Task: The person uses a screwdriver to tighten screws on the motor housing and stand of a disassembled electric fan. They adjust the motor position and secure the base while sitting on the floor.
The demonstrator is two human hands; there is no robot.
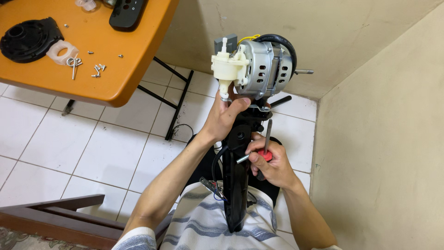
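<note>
White tiled floor [69, 153], beige walls [379, 120] meeting in a corner, orange table [115, 78] at left.

No packages, labels, signs or screens show anywhere around either hand; nothing of that kind lies on the orange surface or the tiled floor.

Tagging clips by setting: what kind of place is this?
Probably a room in a home, used as a makeshift repair spot: white tiled floor, plain beige walls, and an orange folding table strewn with screws and fan parts.
</note>
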